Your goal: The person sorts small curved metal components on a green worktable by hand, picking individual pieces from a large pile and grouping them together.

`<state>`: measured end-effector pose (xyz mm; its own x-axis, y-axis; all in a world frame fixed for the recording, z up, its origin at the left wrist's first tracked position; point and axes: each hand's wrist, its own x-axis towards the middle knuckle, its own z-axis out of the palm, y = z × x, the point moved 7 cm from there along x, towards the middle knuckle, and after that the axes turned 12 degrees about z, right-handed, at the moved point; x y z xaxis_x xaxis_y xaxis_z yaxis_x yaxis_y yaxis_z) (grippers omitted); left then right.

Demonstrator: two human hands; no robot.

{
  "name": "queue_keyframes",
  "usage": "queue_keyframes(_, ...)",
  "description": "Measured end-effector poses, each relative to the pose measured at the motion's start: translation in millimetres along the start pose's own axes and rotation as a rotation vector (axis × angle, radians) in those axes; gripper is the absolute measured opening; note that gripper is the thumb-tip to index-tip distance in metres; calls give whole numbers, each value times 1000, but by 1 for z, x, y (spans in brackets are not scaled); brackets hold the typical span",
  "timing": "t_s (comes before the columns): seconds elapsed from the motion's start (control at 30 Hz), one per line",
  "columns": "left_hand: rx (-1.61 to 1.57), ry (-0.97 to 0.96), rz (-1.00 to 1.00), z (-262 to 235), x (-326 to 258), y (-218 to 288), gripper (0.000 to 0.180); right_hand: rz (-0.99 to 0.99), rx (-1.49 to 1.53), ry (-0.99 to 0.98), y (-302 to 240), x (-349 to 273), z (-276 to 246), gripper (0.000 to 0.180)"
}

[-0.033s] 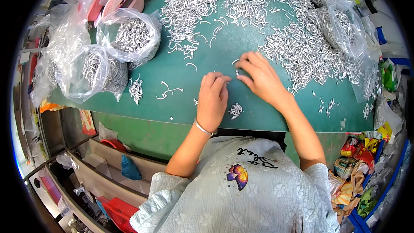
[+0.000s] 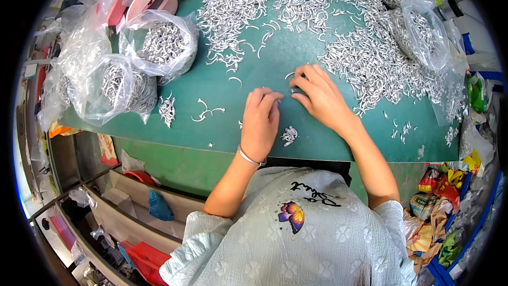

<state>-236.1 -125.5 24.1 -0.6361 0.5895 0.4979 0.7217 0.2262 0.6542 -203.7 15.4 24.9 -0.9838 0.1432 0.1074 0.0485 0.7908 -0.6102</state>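
My left hand (image 2: 260, 119) rests on the green tabletop (image 2: 222, 131), its fingers bent and pressed together; whatever their tips hold is hidden. Across a small gap, my right hand (image 2: 321, 98) curls toward it, with thumb and forefinger closing on a small silver-grey piece that barely shows. A single curved silver-grey piece (image 2: 289, 75) lies just beyond the right fingertips. Between my wrists, close to the front edge, is a little pile of short silver-grey pieces (image 2: 289, 135). Large heaps of similar curved pieces (image 2: 370, 63) spread beyond and right of my right hand.
Clear plastic bags (image 2: 166, 45) full of such pieces stand at the left, another bag (image 2: 423, 34) at the far right. A pink basket (image 2: 153, 1) sits behind the left bags. Small clusters (image 2: 167, 110) lie left of my left hand. An open drawer (image 2: 137, 201) is below left.
The fingers of my right hand have shifted slightly, and the small piece at their tips shows less. My left hand has stayed in place.
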Motion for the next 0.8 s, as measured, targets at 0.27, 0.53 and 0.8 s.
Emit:
queue_keyframes(0.27, -90, -24, -122, -20, 13, -11, 27, 66, -44, 118, 16, -18, -22, 21)
queue_keyframes(0.53, 40, -13, -131, -55, 19, -43, 27, 17, -92, 107, 2, -8, -2, 23)
queue_keyframes(0.8, -4, 20, -290, -79, 1, -68, 29, 74, -54, 121, 2, -19, -13, 19)
